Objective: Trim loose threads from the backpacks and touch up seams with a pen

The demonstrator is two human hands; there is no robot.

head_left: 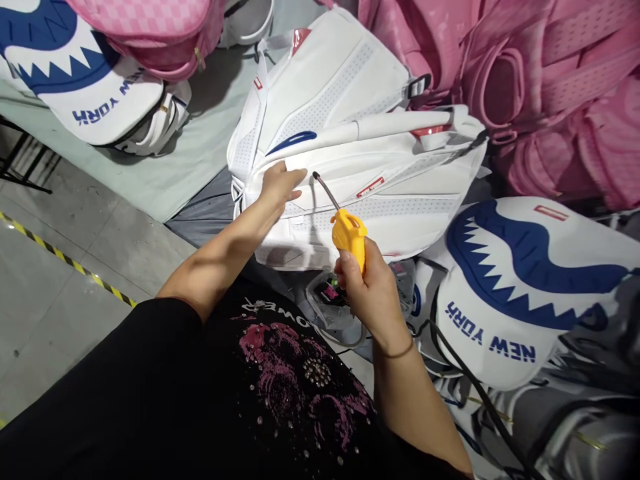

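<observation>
A white backpack [390, 160] lies on its front with its dotted back panel and straps facing up. Resting on its upper left part, my left hand [281, 183] has the thumb and fingers spread and holds nothing. My right hand [367, 283] is wrapped round the handle of a yellow tool [350, 233], which has a long thin metal nozzle with a dark tip. That tip is over the white fabric, a little right of my left fingertips; whether it touches cannot be made out. Another white backpack [330, 73] lies just beyond.
Pink backpacks [550, 87] are piled at the upper right, and a pink checked one [160, 33] is at the upper left. White shark-mouth backpacks [520, 287] lie right and far left. A black cable [470, 373] runs at lower right. Beside my right wrist is a clear plastic bag [325, 310].
</observation>
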